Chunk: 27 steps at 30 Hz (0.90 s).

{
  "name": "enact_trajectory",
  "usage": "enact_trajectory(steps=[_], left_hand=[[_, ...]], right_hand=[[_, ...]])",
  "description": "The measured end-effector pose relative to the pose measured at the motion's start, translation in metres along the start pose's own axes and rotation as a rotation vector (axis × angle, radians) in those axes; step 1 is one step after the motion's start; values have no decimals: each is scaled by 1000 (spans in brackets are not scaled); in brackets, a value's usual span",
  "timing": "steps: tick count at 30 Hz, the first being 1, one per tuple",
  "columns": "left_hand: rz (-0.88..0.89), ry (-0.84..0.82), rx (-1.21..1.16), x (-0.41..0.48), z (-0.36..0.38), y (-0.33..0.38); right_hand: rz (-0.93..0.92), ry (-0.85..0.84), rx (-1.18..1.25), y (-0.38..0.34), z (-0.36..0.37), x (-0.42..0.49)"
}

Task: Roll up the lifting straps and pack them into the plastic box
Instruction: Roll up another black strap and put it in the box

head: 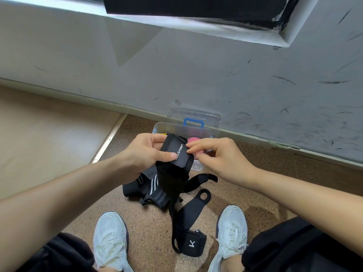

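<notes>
A black lifting strap with white lettering is held up in front of the clear plastic box. My left hand grips its left side, thumb on the front face. My right hand pinches its right edge with the fingertips. The strap's tail hangs down to the floor between my feet. More black straps lie in a heap below my hands. Another strap with a white logo lies between my shoes. The box stands open against the wall, with its lid leaning back.
The box has a blue handle, and something pink and yellow shows inside. A scuffed grey wall rises right behind it. A pale mat covers the floor to the left. My white shoes flank the straps on the speckled brown floor.
</notes>
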<state>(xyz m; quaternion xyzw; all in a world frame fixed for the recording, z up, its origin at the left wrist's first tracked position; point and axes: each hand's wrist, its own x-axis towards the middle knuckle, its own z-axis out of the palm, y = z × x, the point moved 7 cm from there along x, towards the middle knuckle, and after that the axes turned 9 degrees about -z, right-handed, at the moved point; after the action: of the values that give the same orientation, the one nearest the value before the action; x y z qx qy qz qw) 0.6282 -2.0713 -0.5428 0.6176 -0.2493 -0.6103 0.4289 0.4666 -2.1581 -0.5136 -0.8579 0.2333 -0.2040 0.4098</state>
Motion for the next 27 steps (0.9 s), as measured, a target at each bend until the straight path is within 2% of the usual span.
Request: enact_trajectory(steps=[2, 5, 12, 23, 27], left_hand=[[41, 40, -31, 0, 1, 1], [90, 44, -66, -2, 6, 3], [130, 129, -84, -7, 13, 5], [6, 273, -172, -10, 9, 2], [1, 265, -194, -10, 10, 2]], right_hand=[[148, 144, 165, 13, -9, -2], [251, 168, 304, 19, -4, -6], [164, 191, 273, 4, 2, -4], [92, 77, 332, -7, 12, -4], [111, 103, 348, -5, 11, -2]])
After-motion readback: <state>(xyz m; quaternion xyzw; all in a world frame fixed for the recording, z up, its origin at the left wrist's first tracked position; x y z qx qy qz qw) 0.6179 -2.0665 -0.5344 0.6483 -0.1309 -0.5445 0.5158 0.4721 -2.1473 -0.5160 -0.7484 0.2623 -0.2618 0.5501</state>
